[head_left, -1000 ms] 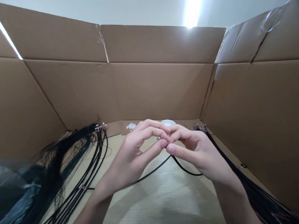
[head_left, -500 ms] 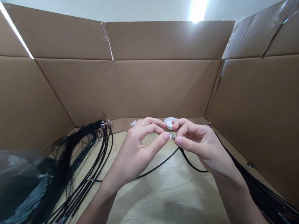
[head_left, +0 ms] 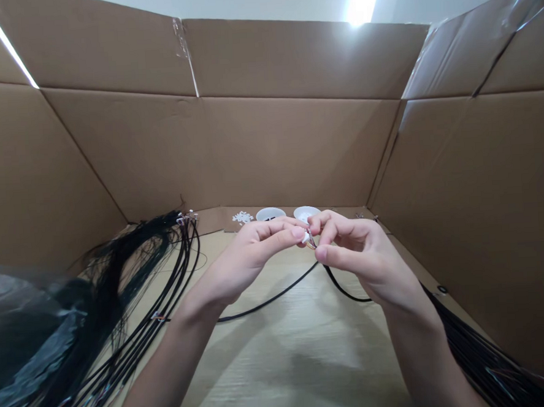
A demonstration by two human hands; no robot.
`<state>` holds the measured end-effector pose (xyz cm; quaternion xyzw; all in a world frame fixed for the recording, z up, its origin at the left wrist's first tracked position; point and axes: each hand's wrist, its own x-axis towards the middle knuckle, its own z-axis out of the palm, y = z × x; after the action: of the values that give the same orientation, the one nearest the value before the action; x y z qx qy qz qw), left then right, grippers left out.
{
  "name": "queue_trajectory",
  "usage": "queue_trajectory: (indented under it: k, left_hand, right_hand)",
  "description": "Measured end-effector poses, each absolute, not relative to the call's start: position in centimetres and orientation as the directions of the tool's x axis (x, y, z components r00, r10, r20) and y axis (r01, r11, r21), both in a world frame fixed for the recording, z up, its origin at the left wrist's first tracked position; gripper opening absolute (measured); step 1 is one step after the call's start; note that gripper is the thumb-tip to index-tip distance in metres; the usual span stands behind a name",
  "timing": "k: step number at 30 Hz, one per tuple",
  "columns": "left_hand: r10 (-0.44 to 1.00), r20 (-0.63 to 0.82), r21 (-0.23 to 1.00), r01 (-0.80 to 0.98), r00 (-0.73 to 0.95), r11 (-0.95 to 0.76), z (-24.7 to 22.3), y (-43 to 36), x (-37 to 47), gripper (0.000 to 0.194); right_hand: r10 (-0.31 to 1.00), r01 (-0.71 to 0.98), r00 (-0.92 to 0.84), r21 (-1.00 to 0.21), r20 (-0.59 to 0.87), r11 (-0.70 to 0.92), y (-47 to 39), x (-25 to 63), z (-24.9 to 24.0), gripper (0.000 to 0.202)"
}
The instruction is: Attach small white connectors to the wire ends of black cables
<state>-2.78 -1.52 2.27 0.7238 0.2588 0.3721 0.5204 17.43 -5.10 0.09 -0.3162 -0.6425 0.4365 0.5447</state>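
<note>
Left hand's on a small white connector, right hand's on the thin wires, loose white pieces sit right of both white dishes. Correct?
Wrong side: in the head view, the loose white pieces sit left of both white dishes. The rest holds: left hand on the small white connector, right hand on the thin wires.

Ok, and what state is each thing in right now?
Left hand, pinching the connector
Right hand, pinching the thin wires
Connector, held up, seating unclear
Thin wires, bent
Cable, slack, curved
Left dish, upright, something dark inside
Right dish, upright, contents unclear
White bits, loosely piled
Bag, crumpled
</note>
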Motion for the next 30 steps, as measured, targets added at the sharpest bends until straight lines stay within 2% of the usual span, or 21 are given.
queue_trajectory:
  k: [17,25,30]
  left_hand:
    - [0.801,0.257,0.962,-0.059,0.541,-0.268,1.8,-1.6,-2.2,0.027]
    - [0.832,0.332,0.930,-0.005,0.445,-0.368,1.7,-2.2,-1.9,0.023]
    - [0.857,0.402,0.897,0.051,0.324,-0.440,1.6,-3.1,-1.4,0.020]
  right_hand:
    - [0.878,0.008,-0.129,-0.885,0.461,0.466,-5.4,17.1,0.5,0.018]
    - [0.871,0.055,-0.093,-0.871,0.483,0.489,-5.6,17.2,0.6,0.019]
    - [0.872,0.063,-0.114,-0.872,0.477,0.485,-5.7,17.3,0.6,0.017]
